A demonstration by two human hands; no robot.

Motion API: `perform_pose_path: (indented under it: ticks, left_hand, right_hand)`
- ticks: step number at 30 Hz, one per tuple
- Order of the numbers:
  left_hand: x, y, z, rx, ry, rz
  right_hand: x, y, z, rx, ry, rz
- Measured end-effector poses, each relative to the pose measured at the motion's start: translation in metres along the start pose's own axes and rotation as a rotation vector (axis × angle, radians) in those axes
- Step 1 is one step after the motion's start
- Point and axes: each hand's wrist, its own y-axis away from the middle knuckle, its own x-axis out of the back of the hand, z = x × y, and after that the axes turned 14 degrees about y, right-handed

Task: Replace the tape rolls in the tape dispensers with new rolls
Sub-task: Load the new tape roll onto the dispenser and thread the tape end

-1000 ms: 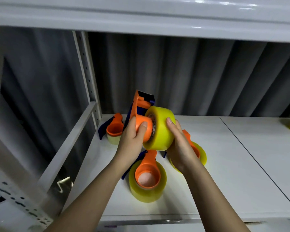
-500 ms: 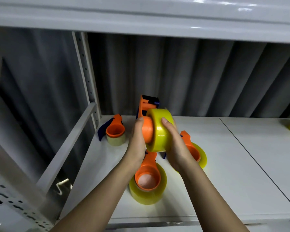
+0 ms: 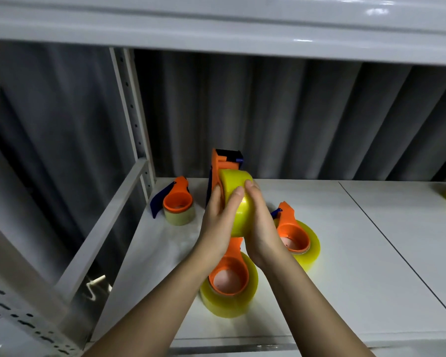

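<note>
Near me, two loaded dispensers lie flat on the white shelf [image 3: 371, 266]. Just above them I hold up one tape dispenser [image 3: 223, 164] with a yellow tape roll [image 3: 236, 182] on it. My left hand [image 3: 218, 228] curls around the left side, thumb on the roll. My right hand [image 3: 262, 228] presses the roll's right side with fingers wrapped over it. The roll's hole points left to right, so I think the push should go left, toward the orange frame. Farther back sits a small pale dispenser [image 3: 178, 206].
</note>
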Motion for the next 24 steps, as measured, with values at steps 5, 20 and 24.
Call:
perform_pose_path:
  ticks: [5, 20, 24]
  left_hand:
    - [0.012, -0.011, 0.005, 0.006, -0.051, -0.037]
    - [0.019, -0.016, 0.031, 0.109, -0.1, -0.033]
    - [0.015, -0.011, 0.019, -0.108, -0.145, 0.133]
  right_hand:
    - [0.013, -0.006, -0.002, -0.002, 0.148, -0.113]
    - [0.013, -0.003, 0.005, 0.384, 0.624, 0.113]
    - [0.012, 0.007, 0.002, 0.37, 0.697, 0.056]
